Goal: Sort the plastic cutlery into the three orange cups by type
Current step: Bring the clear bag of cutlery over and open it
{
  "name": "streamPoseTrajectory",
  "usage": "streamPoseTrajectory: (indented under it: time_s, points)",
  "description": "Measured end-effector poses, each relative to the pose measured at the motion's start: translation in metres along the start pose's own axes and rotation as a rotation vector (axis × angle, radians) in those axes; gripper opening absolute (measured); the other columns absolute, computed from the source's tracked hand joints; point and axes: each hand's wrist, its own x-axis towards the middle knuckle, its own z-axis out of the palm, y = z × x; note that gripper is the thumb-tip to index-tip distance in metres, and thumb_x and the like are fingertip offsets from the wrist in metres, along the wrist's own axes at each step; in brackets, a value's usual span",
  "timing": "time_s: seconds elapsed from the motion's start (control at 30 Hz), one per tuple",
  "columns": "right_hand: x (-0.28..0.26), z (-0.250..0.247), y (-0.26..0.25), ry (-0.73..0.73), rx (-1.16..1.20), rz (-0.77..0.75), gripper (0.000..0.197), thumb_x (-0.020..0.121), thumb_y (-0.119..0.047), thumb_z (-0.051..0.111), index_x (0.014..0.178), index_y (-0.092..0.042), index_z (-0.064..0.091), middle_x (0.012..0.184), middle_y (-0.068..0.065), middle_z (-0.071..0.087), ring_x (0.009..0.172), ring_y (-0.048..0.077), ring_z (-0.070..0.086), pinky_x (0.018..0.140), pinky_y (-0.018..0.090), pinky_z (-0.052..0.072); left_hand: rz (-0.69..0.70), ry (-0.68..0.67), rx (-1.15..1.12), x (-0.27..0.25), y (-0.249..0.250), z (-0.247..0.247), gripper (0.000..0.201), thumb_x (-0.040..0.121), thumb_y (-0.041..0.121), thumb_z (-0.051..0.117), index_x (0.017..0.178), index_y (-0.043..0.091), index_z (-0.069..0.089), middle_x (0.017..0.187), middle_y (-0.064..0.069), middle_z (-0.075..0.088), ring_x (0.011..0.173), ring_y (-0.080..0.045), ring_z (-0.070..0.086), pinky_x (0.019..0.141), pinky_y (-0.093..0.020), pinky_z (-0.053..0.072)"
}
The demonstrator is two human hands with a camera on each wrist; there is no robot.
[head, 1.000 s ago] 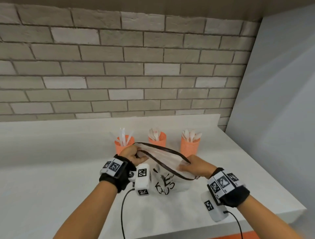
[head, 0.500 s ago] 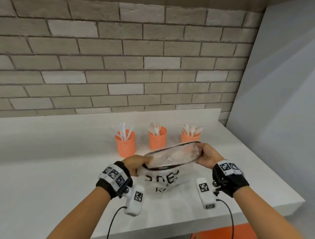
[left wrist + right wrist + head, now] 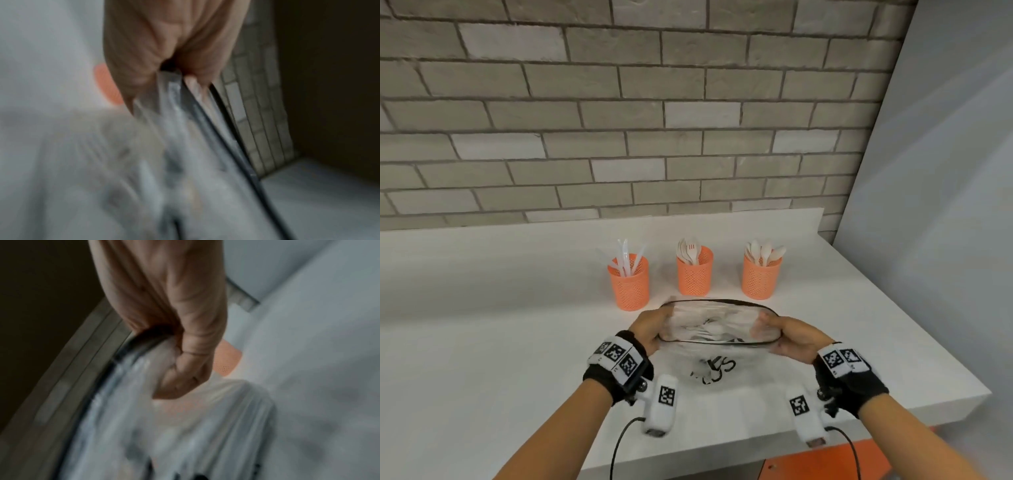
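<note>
Left hand [image 3: 650, 325] and right hand [image 3: 796, 339] grip opposite ends of a clear bag [image 3: 717, 329] (cutlery inside) above the counter [image 3: 482, 342], near three orange cups [image 3: 694, 270] already holding cutlery.

white matte counter [image 3: 482, 342] with low upstand at its back | grey-beige brick wall with dark mortar lines [image 3: 619, 120] rising behind the counter | plain pale grey-blue wall [image 3: 945, 171] at the counter's right end | orange surface [image 3: 822, 462] below the counter's front edge | light soft and even
</note>
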Motion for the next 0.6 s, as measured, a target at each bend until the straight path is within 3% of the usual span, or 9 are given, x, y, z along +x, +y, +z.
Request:
streamPoseTrajectory:
  time_s: [0.03,0.07,0.13,0.2,0.3,0.37,0.47,0.53,0.6]
  points:
    - [0.0,-0.004,-0.004,0.007,0.194,-0.001,0.021,0.098,-0.016,0.042,0.085,-0.009,0.057,0.064,0.001,0.071,0.056,0.012,0.068,0.051,0.025,0.055,0.026,-0.024,0.23,-0.006,0.001,-0.001,0.042,0.082,0.038,0.066,0.107,0.004,0.061,0.103,-0.014,0.068,0.087,-0.026,0.065,0.075,-0.036,0.055]
    - [0.001,-0.007,-0.007,0.006,0.349,-0.006,0.021,0.098,-0.011,0.039,0.087,-0.005,0.056,0.067,0.008,0.073,0.058,0.018,0.07,0.052,0.03,0.057,0.047,-0.067,0.46,-0.007,0.001,-0.004,0.053,0.076,0.046,0.07,0.106,0.003,0.061,0.1,-0.011,0.066,0.082,-0.023,0.062,0.071,-0.033,0.053]
    - [0.002,-0.005,-0.015,0.004,0.502,-0.023,0.023,0.097,-0.005,0.034,0.081,-0.001,0.051,0.068,0.02,0.071,0.058,0.028,0.071,0.052,0.038,0.057,0.112,-0.195,0.849,-0.019,0.001,-0.003,0.048,0.075,0.051,0.07,0.091,0.007,0.062,0.081,-0.005,0.058,0.067,-0.014,0.053,0.059,-0.022,0.043]
    - [0.01,0.0,-0.018,0.052,0.567,-0.01,0.027,0.095,-0.001,0.032,0.074,-0.001,0.047,0.062,0.025,0.068,0.056,0.035,0.069,0.045,0.043,0.054,0.16,-0.266,1.109,-0.024,-0.004,0.001,0.039,0.082,0.049,0.063,0.081,0.01,0.057,0.071,0.001,0.054,0.063,-0.011,0.049,0.058,-0.02,0.038]
    - [0.025,0.007,-0.013,0.086,0.6,0.019,0.019,0.082,0.006,0.034,0.072,-0.003,0.047,0.065,0.022,0.064,0.063,0.037,0.062,0.043,0.042,0.055,0.207,-0.231,1.349,-0.026,-0.013,0.005,0.043,0.091,0.044,0.051,0.063,0.012,0.042,0.061,0.001,0.039,0.054,-0.011,0.037,0.051,-0.022,0.027]
    - [0.037,0.008,-0.007,0.188,0.505,-0.003,0.015,0.075,0.001,0.039,0.08,-0.004,0.052,0.066,0.016,0.061,0.062,0.028,0.06,0.052,0.033,0.055,0.126,-0.239,1.165,-0.026,-0.01,0.002,0.042,0.09,0.046,0.051,0.071,0.01,0.051,0.063,0.0,0.047,0.055,-0.011,0.042,0.051,-0.02,0.033]
    - [0.041,0.005,-0.005,0.281,0.233,-0.064,0.015,0.091,-0.015,0.044,0.08,-0.008,0.052,0.045,0.001,0.049,0.04,0.012,0.046,0.047,0.023,0.039,-0.065,-0.142,0.291,-0.025,0.004,-0.004,0.032,0.092,0.037,0.052,0.071,0.012,0.05,0.047,0.002,0.052,0.039,-0.01,0.049,0.038,-0.017,0.039]
    - [0.032,0.007,-0.002,0.204,-0.139,-0.082,0.02,0.093,-0.024,0.05,0.076,-0.013,0.051,0.049,-0.005,0.043,0.043,0.008,0.039,0.045,0.019,0.031,-0.174,-0.054,-0.155,-0.022,0.015,-0.009,0.03,0.094,0.03,0.05,0.072,0.009,0.051,0.043,-0.005,0.059,0.038,-0.017,0.059,0.039,-0.023,0.05]
    - [0.019,0.015,0.006,0.065,-0.551,-0.079,0.024,0.091,-0.034,0.055,0.075,-0.016,0.055,0.062,-0.004,0.048,0.055,0.009,0.043,0.05,0.018,0.034,-0.236,-0.003,-0.297,-0.012,0.022,-0.012,0.037,0.096,0.03,0.046,0.068,0.005,0.048,0.042,-0.013,0.059,0.041,-0.024,0.06,0.047,-0.032,0.055]
